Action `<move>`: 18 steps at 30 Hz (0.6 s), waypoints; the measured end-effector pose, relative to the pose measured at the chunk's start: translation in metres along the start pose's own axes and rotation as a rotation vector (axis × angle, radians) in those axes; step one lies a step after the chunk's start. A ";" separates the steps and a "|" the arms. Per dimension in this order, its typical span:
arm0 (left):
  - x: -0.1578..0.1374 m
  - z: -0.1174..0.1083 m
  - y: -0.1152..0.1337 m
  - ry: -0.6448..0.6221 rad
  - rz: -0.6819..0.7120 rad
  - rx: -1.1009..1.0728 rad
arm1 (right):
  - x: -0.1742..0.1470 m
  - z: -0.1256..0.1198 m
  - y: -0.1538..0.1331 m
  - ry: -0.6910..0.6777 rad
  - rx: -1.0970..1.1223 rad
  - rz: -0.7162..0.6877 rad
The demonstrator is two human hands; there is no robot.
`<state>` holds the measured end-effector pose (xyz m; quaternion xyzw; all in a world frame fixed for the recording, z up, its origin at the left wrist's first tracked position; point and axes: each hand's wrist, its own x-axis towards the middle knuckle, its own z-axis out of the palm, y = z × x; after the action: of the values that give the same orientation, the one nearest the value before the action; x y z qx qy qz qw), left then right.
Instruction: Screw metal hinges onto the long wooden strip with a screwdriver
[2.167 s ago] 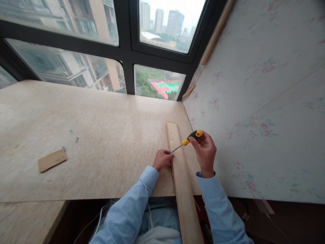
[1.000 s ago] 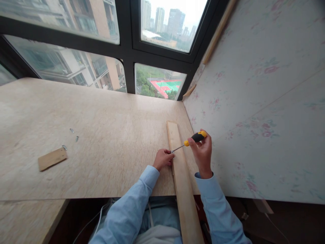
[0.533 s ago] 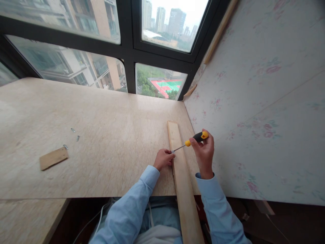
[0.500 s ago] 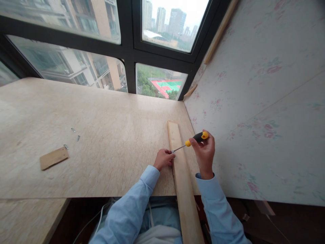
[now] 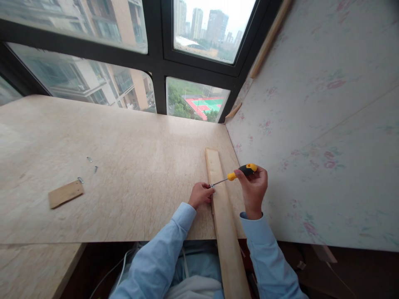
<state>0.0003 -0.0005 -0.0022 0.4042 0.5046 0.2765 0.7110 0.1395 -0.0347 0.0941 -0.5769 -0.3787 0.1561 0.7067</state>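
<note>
Pale wood comes nearest on the feed I monitor from afar: a long board (image 5: 226, 224) overhangs the front edge of the countertop (image 5: 140, 166), probably laid lengthwise so its side sits within reach of both hands. At the board's left edge, the left hand (image 5: 200, 195) pinches, thumb and fingers nearly together, on a small metal piece (image 5: 211, 186), apparently steadying it; its exact shape is too small for me to tell. Above the board's right side, the right hand (image 5: 255, 191) wraps its fingers around the handle of a yellow-and-black screwdriver (image 5: 244, 170), whose shaft slants across the wood, tip appearing to meet the pinched metal, likely to keep the two in line. Well left of the board lie a short wooden plate (image 5: 66, 194) and three loose metal fasteners (image 5: 95, 169), seemingly set beyond the elbow's path. Leftward of the board I judge elbow room generous; rightward, the floral wall (image 5: 327, 166) limits it. Past the board's far end stands the dark window frame (image 5: 157, 66).
</note>
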 end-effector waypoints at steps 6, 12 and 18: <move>0.000 0.000 -0.001 0.003 -0.001 0.002 | 0.001 -0.004 0.000 -0.216 0.098 0.012; 0.001 0.000 0.000 -0.002 -0.001 -0.007 | 0.002 -0.003 0.003 -0.062 -0.004 0.018; 0.002 0.000 -0.001 0.003 -0.012 -0.002 | 0.000 -0.003 0.001 -0.142 0.148 0.014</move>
<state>0.0011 0.0004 -0.0039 0.4002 0.5076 0.2734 0.7124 0.1415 -0.0367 0.0932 -0.5132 -0.4113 0.2289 0.7176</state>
